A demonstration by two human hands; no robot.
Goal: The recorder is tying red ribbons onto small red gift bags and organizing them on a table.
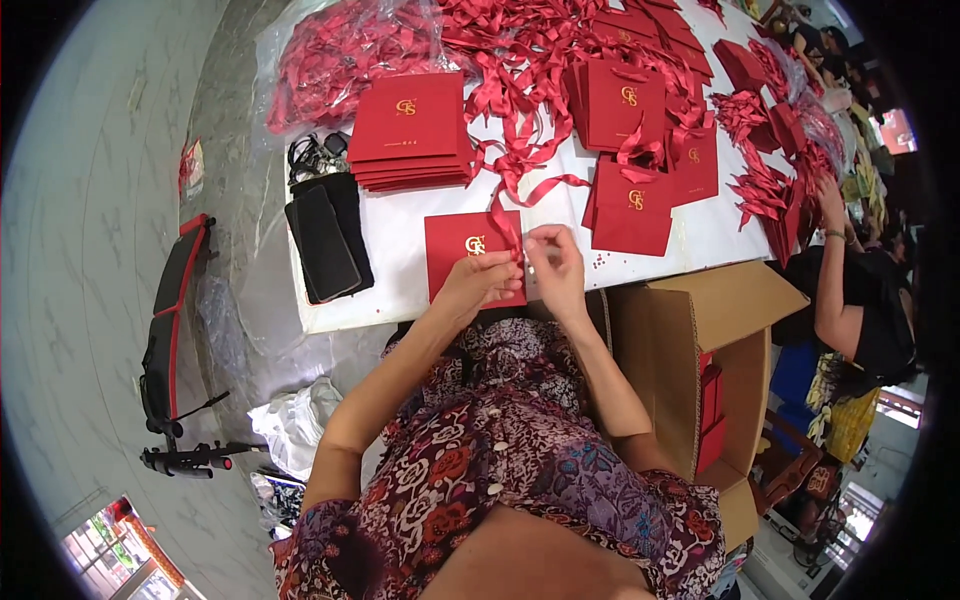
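Note:
A red paper bag with a gold emblem lies flat at the near edge of the table, in front of me. A red ribbon runs down onto its right side. My left hand rests over the bag's lower part, fingertips pinched on the ribbon near the bag's right edge. Just to the right, my right hand is closed with its fingers curled, thumb and forefinger tips by the ribbon. Whatever those tips hold is too small to make out.
A stack of red bags and a black phone lie to the left. Loose ribbons spread behind. Finished-looking bags with ribbons stand right. A cardboard box is beside me. Another person's arm reaches in at far right.

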